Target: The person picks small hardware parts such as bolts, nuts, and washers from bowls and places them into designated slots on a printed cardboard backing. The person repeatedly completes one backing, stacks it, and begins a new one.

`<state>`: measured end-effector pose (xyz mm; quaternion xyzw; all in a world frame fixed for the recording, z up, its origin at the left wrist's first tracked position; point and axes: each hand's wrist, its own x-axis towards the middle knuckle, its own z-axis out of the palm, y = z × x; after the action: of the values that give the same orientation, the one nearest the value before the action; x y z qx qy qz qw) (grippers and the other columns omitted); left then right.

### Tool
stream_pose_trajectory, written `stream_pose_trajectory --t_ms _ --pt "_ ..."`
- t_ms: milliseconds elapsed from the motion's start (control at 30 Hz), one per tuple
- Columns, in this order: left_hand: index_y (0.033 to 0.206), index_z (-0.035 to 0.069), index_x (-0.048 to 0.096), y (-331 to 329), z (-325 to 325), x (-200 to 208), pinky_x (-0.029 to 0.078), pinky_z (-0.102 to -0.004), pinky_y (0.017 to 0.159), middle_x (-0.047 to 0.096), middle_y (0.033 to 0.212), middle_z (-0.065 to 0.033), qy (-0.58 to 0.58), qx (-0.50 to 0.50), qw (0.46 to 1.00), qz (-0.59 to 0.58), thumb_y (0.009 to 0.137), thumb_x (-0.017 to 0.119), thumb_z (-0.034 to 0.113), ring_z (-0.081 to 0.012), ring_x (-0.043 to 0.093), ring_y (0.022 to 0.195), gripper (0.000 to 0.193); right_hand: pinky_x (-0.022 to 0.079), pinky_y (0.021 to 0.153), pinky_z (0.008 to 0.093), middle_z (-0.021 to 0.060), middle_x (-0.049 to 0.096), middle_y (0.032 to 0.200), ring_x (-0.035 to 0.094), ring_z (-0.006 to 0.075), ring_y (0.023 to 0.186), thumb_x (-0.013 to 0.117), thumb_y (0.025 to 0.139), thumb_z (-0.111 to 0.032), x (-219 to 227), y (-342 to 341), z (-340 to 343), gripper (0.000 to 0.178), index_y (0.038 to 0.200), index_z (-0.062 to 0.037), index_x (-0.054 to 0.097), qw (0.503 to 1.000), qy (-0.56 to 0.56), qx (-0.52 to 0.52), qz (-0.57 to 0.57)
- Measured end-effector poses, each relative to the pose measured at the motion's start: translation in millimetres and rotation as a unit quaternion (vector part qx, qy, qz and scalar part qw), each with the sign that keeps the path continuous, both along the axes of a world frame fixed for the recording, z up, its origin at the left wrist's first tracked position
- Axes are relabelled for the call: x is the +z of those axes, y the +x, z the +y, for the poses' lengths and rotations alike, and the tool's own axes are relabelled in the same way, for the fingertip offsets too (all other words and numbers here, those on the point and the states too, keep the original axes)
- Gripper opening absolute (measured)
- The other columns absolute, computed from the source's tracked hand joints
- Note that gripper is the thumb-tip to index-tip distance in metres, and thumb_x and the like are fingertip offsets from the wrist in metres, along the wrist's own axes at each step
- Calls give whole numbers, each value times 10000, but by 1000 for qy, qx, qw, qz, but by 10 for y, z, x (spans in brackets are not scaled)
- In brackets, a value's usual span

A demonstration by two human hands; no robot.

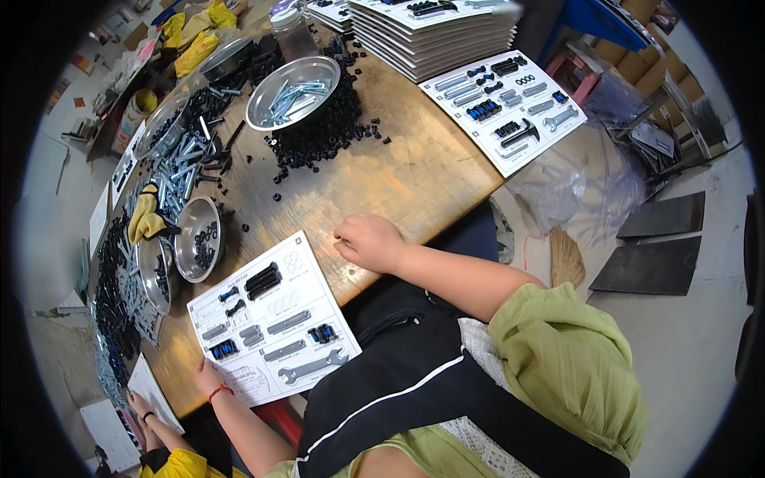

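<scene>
A white printed card [279,373] lies tilted at the table's near edge. My left hand [209,378], with a red band at the wrist, grips its lower left edge. On the card are black bolts [263,279], blue-banded bolts [224,349], grey metal pins [288,322] and an open-end wrench [313,367]. Line drawings show at its upper right and lower left. My right hand [370,241] rests on the tabletop beyond the card's right side, fingers curled in; whatever they may hold is hidden. Left of the card, a steel bowl [188,239] holds small black nuts.
A steel bowl [259,107] of silvery pins stands amid black fasteners [319,143]. Loose bolts [179,171] and a yellow glove [146,217] lie at left. Stacked cards [434,40] and a filled card [510,151] occupy the far right. A co-worker's hands [142,410] touch another card, lower left.
</scene>
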<state>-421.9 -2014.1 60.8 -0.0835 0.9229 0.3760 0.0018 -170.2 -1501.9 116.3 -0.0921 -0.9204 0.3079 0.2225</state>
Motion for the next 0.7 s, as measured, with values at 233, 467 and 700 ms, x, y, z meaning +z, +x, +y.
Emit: stream_pose_trajectory --t_ms 233,467,700 --pt "1157 -62 671 339 527 110 501 -316 883 706 1111 -150 20 -19 1000 3 896 583 70 -214 660 987 306 467 898 439 164 625 1064 573 365 1035 673 831 -194 148 337 -72 347 1127 -27 601 997 -71 8 22" --pt "1165 -40 678 275 735 76 499 -310 866 723 1077 -140 0 -72 997 7 913 575 113 -194 666 978 313 371 1044 468 197 518 1355 472 398 1222 684 831 -207 237 518 -267 612 1359 -6 449 994 -107 22 -33" --pt "1124 -43 697 369 753 151 511 -317 862 730 1054 -161 -24 -48 998 23 895 626 152 -212 684 961 309 355 1062 489 279 471 1361 440 447 1243 718 790 -219 371 466 -435 752 1420 2 372 982 -175 36 -68"
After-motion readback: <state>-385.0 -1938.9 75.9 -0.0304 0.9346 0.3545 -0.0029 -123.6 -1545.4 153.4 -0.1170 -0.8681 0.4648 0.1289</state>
